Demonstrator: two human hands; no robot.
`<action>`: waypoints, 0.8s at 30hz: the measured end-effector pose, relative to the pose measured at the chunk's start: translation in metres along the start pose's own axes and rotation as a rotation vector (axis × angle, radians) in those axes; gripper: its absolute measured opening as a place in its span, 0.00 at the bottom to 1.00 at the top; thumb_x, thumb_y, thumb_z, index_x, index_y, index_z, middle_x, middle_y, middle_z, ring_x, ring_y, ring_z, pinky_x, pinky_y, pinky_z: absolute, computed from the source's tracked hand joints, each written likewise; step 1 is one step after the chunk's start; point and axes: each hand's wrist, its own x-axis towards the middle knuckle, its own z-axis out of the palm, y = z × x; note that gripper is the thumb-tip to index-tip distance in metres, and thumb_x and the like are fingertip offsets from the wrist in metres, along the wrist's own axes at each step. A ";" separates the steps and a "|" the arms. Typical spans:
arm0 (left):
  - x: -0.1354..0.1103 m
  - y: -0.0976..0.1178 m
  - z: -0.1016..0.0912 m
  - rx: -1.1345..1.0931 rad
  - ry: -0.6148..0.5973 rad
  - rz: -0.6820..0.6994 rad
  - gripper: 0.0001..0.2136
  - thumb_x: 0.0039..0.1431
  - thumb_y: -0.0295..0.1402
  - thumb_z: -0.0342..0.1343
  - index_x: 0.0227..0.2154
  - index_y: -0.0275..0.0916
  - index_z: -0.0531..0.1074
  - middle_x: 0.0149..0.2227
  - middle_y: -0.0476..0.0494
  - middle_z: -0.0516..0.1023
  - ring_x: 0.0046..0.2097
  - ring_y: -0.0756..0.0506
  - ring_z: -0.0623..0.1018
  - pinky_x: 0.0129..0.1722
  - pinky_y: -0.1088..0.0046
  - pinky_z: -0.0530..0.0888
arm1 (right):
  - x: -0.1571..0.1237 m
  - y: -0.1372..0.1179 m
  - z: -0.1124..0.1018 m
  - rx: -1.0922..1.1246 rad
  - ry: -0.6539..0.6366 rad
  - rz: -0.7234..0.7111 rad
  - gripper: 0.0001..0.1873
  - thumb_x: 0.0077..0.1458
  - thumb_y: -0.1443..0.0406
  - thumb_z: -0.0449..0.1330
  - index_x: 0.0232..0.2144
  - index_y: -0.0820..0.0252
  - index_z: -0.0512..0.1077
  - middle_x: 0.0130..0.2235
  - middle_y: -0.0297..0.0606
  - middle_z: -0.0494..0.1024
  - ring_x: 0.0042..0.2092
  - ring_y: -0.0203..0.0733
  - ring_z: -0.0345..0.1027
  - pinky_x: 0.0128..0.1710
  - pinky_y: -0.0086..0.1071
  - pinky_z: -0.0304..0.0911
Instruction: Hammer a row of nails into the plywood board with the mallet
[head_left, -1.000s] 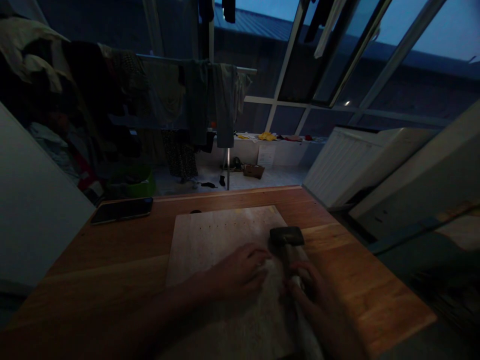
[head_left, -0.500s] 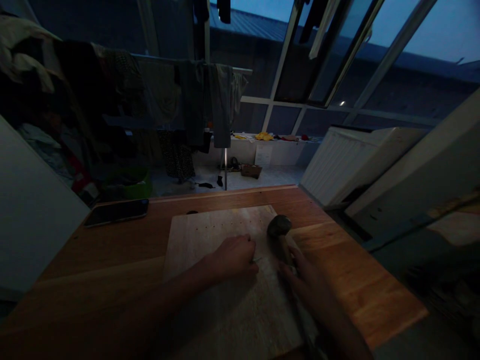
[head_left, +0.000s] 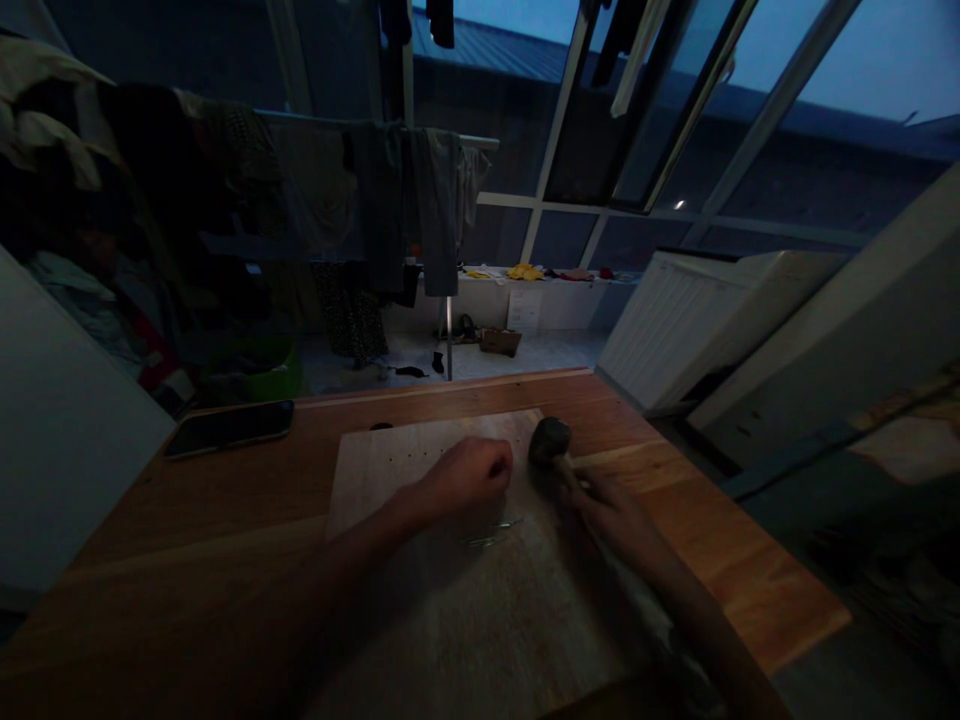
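A pale wooden board (head_left: 420, 470) with a row of small holes lies on the brown wooden table (head_left: 225, 500). My left hand (head_left: 469, 472) hovers over the board's far part with its fingers pinched together; what they hold is too small to name. My right hand (head_left: 611, 510) grips the handle of a dark-headed mallet (head_left: 550, 441), whose head rests near the board's far right corner, just right of my left hand. A few thin nails (head_left: 491, 534) lie loose on the board below my left hand.
A dark phone (head_left: 229, 427) lies at the table's far left. Beyond the table stand a clothes rack (head_left: 360, 190) hung with laundry, a white radiator (head_left: 690, 310) and large windows. The room is dim. A white panel (head_left: 52, 430) borders the table's left side.
My left hand moved up the board and closed into a pinch, leaving the nails behind. My right hand lifted the mallet and turned its head, then shifted it left and farther away.
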 end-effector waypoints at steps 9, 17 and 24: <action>0.063 -0.031 0.030 -0.203 0.184 -0.034 0.10 0.56 0.24 0.55 0.33 0.36 0.82 0.34 0.45 0.84 0.37 0.46 0.80 0.41 0.73 0.73 | 0.057 -0.016 0.024 0.179 0.047 0.055 0.14 0.47 0.59 0.57 0.37 0.58 0.71 0.23 0.30 0.74 0.20 0.41 0.67 0.20 0.32 0.60; 0.066 -0.029 0.041 -0.129 0.300 -0.031 0.12 0.57 0.24 0.56 0.39 0.38 0.83 0.40 0.42 0.84 0.41 0.45 0.81 0.48 0.70 0.75 | 0.054 -0.007 0.031 0.319 0.047 0.053 0.17 0.44 0.57 0.59 0.37 0.56 0.68 0.19 0.24 0.71 0.14 0.37 0.63 0.12 0.29 0.57; 0.057 -0.029 0.042 -0.226 0.329 -0.031 0.12 0.59 0.23 0.55 0.42 0.39 0.78 0.38 0.47 0.83 0.41 0.46 0.80 0.48 0.71 0.75 | 0.053 -0.007 0.032 0.342 0.067 0.046 0.19 0.43 0.56 0.60 0.38 0.58 0.70 0.19 0.25 0.71 0.14 0.37 0.63 0.12 0.29 0.56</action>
